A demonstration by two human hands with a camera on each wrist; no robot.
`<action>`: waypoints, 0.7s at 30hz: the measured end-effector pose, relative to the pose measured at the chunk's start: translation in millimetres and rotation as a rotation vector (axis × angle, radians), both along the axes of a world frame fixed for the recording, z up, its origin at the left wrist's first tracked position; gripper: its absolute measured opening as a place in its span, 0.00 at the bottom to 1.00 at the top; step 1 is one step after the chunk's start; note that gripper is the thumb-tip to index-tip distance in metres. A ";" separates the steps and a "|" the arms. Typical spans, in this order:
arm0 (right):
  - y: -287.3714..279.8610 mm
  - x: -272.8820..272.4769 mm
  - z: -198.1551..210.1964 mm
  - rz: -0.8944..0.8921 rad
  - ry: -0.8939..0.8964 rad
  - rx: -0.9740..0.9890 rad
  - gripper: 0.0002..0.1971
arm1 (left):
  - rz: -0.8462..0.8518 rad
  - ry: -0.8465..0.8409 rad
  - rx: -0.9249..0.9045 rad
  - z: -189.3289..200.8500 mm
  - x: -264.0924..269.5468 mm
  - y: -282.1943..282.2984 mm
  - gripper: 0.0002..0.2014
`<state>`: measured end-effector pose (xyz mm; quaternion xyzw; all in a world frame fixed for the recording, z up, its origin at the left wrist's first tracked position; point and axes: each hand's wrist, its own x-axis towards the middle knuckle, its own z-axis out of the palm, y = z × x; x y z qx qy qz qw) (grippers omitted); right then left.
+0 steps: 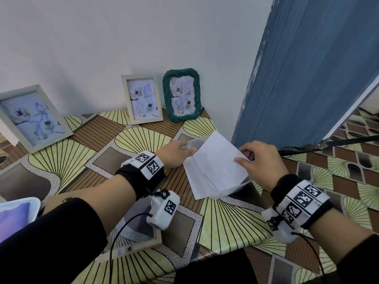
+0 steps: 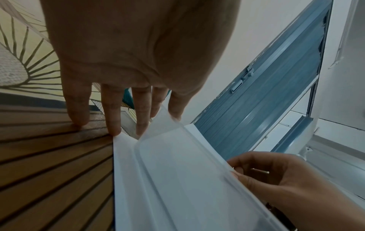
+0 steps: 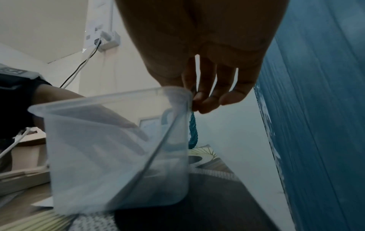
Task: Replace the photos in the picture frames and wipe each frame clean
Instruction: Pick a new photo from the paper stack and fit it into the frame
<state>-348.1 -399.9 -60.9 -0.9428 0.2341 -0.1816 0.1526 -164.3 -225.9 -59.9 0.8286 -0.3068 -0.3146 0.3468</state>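
Note:
A clear plastic container (image 1: pixel 232 191) is tipped up on the table's far right, with white sheets (image 1: pixel 217 160) in and under it. My left hand (image 1: pixel 176 154) holds its far rim between thumb and forefinger, while the other fingertips (image 2: pixel 113 129) touch the table and a sheet's corner. My right hand (image 1: pixel 260 160) pinches the right edge of the top sheet. In the right wrist view the container (image 3: pixel 108 148) fills the middle. Two pale frames (image 1: pixel 32 117) (image 1: pixel 142 99) and a green rope frame (image 1: pixel 181 97) lean on the wall with photos in them. Another pale frame (image 1: pixel 131 244) lies flat under my left wrist.
A blue door (image 1: pixel 307 78) stands just right of the container. A white tray with a purple cloth (image 1: pixel 14 216) sits at the front left edge. The patterned tablecloth (image 1: pixel 82 160) shows between the frames and my arms. A wall socket with cables (image 3: pixel 102 39) is behind.

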 end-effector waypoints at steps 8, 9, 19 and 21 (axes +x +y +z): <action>6.8 10.1 0.1 -0.061 0.043 -0.005 0.05 | -0.014 -0.062 0.016 2.5 -2.0 -3.4 0.20; 7.7 11.1 0.5 -0.068 0.061 -0.013 0.06 | -0.011 -0.063 0.009 2.6 -2.6 -3.3 0.20; 13.5 10.9 7.9 -0.086 0.206 -0.162 0.05 | 0.001 -0.061 -0.007 4.5 -6.6 -4.2 0.19; 14.7 10.7 8.2 -0.093 0.211 -0.192 0.04 | 0.003 -0.064 -0.012 4.5 -7.3 -3.6 0.19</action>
